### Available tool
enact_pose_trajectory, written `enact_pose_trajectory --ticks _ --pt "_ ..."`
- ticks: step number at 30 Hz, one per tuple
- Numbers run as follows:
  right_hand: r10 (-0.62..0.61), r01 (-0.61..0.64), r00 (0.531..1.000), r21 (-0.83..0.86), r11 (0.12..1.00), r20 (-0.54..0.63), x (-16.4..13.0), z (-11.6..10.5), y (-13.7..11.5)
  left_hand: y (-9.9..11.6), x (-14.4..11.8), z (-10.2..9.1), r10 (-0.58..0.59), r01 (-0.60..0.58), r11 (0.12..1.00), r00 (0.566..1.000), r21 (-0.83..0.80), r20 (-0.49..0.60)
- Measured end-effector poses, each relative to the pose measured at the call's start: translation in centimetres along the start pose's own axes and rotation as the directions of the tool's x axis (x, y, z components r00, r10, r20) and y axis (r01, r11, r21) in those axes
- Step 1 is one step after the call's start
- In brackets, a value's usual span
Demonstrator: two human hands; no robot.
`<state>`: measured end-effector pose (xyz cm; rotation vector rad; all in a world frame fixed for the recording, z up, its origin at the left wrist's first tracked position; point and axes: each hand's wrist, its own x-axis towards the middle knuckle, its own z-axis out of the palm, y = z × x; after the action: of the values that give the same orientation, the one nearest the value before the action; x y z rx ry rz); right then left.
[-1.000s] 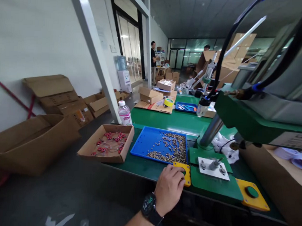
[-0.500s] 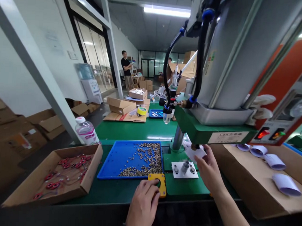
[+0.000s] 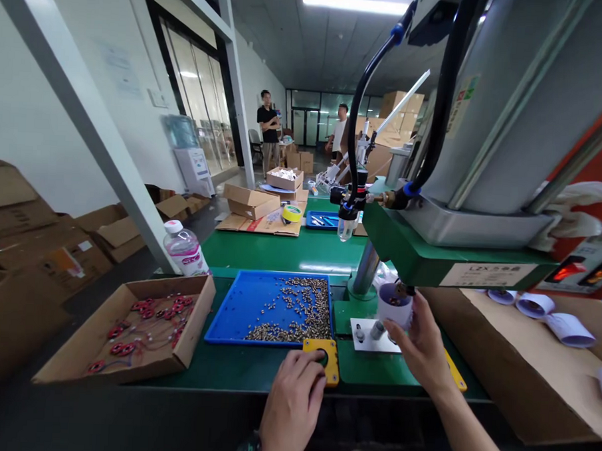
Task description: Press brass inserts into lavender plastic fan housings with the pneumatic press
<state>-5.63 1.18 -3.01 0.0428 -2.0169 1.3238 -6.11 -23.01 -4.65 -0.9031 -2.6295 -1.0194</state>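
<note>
At the far left of the green bench (image 3: 280, 251) sits an open cardboard box (image 3: 126, 341) of red wired parts, with a water bottle (image 3: 185, 248) just behind it. Next comes a blue tray (image 3: 237, 309) scattered with small brass pieces. The left hand (image 3: 293, 405) lies flat at the near edge, its fingers resting on the yellow button plate (image 3: 322, 356); its grip is loose and closed on nothing. Right of that, the white fixture plate (image 3: 371, 335) with upright pins lies on the press base. The right hand (image 3: 420, 347) holds a small white cup-shaped part (image 3: 394, 306), grip narrow around its lower wall, right under the ram of the green pneumatic press (image 3: 429, 258). To do this well, I judge the cup should sit square and fully down on its pin, fingers drawn clear of the ram before any button is pressed. More white cups (image 3: 551, 316) lie on the cardboard at right.
</note>
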Motion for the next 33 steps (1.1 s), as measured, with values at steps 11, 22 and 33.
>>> enact_pose_trajectory --ticks 11,22,33 --pt "0.140 -0.147 0.989 0.176 0.973 0.056 -1.2 0.0 1.9 -0.3 0.1 0.2 0.017 -0.017 1.000 1.000 0.015 -0.020" --pt "0.091 -0.093 0.995 0.056 0.994 0.046 -0.5 -0.5 1.3 -0.3 0.3 0.1 0.037 -0.036 0.999 0.998 0.023 -0.042" --pt "0.132 -0.122 0.989 -0.132 0.984 0.072 -0.5 -1.5 1.3 -0.1 0.6 0.0 0.012 -0.011 1.000 0.999 0.020 -0.034"
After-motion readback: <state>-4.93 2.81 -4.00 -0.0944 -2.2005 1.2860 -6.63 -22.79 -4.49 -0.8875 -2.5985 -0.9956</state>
